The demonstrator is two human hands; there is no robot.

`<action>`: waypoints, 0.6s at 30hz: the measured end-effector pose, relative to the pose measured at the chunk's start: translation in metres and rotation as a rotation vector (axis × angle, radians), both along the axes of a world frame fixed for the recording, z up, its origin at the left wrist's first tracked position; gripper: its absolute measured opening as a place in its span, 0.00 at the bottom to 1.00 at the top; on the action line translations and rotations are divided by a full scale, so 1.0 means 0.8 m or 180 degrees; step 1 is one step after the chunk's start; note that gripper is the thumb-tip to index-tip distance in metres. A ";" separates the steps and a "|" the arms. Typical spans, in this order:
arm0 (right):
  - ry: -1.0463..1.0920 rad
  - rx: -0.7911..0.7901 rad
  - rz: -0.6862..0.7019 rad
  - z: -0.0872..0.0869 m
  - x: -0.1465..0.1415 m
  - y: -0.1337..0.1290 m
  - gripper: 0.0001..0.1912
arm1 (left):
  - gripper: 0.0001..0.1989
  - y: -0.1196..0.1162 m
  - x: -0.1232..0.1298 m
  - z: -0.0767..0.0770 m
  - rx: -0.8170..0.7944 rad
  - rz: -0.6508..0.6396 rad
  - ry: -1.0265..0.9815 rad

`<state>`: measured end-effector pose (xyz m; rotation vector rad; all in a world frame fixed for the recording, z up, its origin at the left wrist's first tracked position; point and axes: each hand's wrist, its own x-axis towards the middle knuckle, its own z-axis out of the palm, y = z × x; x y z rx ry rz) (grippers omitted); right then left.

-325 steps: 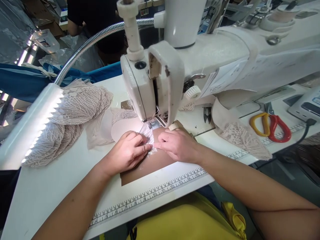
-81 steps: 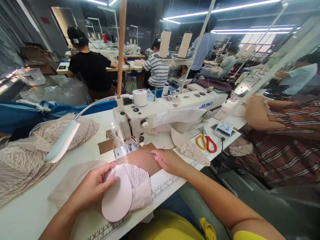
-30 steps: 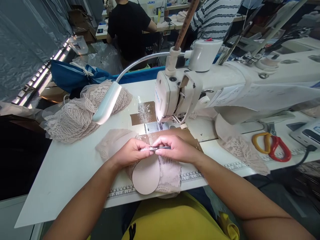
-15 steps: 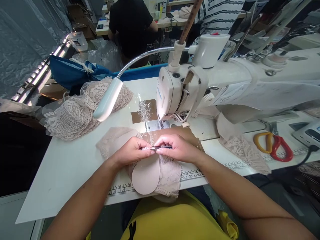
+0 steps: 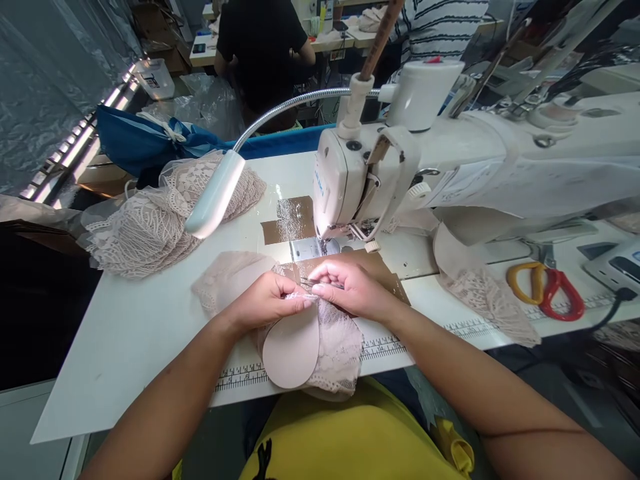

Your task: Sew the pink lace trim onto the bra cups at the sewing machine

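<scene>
My left hand pinches the upper edge of a beige lace piece between thumb and fingers. A smooth pale oval cup hangs from that edge, over the table's front. My right hand is closed round a small, thin metal tool, perhaps thread snips; its tip points left, just above the pinched edge. Most of the tool is hidden in the fingers. Another part of the lace spreads behind my left hand. The sewing machine's needle area lies just beyond both hands.
A heap of lace pieces lies at the left beneath a gooseneck lamp. Scissors with yellow and red handles rest at the right, beside another lace piece. A person in black sits beyond the table.
My right hand has tilted and lifted slightly, and the metal tool's tip has come up off the pinched edge. My left hand keeps its hold on the lace.
</scene>
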<state>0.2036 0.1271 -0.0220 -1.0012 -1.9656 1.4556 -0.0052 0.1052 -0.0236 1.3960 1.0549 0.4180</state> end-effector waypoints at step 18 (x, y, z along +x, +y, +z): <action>-0.0448 -0.0316 0.0162 0.002 0.000 0.008 0.17 | 0.12 0.007 -0.043 0.024 0.0723 -0.0177 0.0617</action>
